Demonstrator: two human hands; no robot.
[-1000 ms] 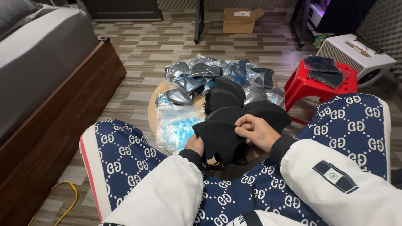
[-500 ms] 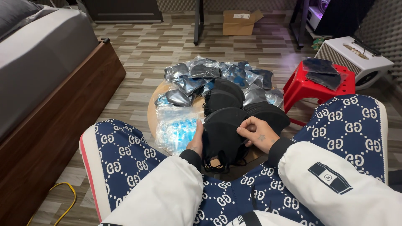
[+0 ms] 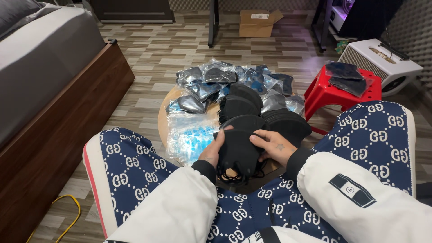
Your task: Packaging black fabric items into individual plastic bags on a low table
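the left hand [image 3: 215, 149] and the right hand [image 3: 272, 146] both grip a small stack of black face masks [image 3: 237, 150], held low between the person's knees. the left hand's fingers curl round the stack's left edge with the thumb on top; the right hand pinches its right edge, fingertips pressed on the upper mask. thin black ear loops hang from the bottom of the stack.

the stack is held just above the near rim of a small round wooden desk [image 3: 163, 120]. on the desk, just beyond the hands, lie more piles of black masks [image 3: 240, 105], overlapping each other. to the left of the hands, touching the desk's near left side, is a clear plastic bag with blue print [image 3: 191, 135]. at the far side of the desk is a heap of masks sealed in clear wrappers [image 3: 211, 81], some spilling past the rim.

right of the desk stands a red plastic stool [image 3: 323, 92] with 2 or so wrapped dark masks [image 3: 347, 77] on its seat. beyond it sits a white boxy speaker [image 3: 377, 63] on the wooden floor [image 3: 171, 49]. a cardboard box [image 3: 257, 23] rests farther back. a bed with a grey cover and dark wooden frame [image 3: 54, 103] runs along the left, and a yellow cable [image 3: 67, 211] lies on the floor beside it.
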